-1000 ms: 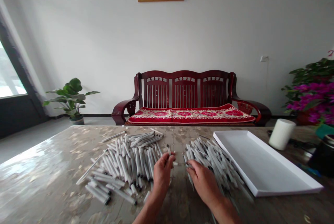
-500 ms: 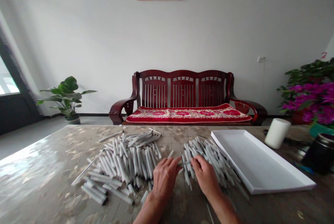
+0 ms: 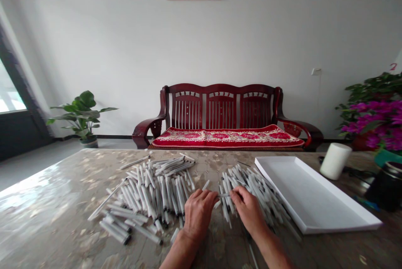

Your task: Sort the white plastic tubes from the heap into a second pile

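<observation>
A slim, pale pen is stretched level between my two hands, just above the table. My left hand is closed round its left end, which the fingers hide. With thumb and forefinger, my right hand pinches the other end. To the left lies a big loose pile of whitish pens, many with black ends. Another heap of thin, translucent pen parts spreads behind and beside my right hand; whether these are barrels or refills I cannot tell.
A shallow white tray lies right of the heaps on the patterned table. Beyond it stand a white cylinder, a dark jar and purple flowers. A red wooden bench is behind the table.
The view has shifted very slightly. Both hands keep nearly the same place and grip on the pen; the piles look unchanged.
</observation>
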`<action>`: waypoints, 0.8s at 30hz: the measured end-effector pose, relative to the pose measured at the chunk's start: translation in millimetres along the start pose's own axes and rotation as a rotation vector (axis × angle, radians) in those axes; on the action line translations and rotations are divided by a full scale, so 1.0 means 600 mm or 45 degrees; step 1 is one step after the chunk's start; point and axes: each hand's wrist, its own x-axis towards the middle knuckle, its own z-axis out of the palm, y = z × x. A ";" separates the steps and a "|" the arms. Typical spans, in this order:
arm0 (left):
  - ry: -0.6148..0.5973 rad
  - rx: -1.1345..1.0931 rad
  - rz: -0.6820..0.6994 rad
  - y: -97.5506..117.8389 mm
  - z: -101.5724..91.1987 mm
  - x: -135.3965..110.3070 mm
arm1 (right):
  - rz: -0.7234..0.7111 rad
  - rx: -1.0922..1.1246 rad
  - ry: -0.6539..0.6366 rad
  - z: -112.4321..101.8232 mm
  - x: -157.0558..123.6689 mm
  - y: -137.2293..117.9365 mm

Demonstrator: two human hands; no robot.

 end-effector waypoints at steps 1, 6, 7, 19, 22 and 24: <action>-0.004 0.002 0.001 0.000 -0.001 0.000 | -0.015 -0.015 0.004 0.000 0.000 0.000; 0.009 0.017 -0.001 -0.001 -0.001 0.000 | -0.106 0.104 0.008 0.001 0.000 -0.003; 0.014 0.018 -0.001 -0.001 0.000 0.000 | -0.099 0.116 0.020 0.001 0.000 -0.003; -0.005 -0.011 -0.020 -0.001 0.003 -0.002 | -0.079 0.058 0.047 0.001 0.000 -0.001; -0.010 0.009 0.007 -0.001 0.004 -0.002 | -0.018 -0.005 0.024 0.000 -0.001 0.000; -0.017 0.010 0.018 -0.001 0.003 -0.001 | -0.031 -0.020 0.011 0.000 -0.001 0.000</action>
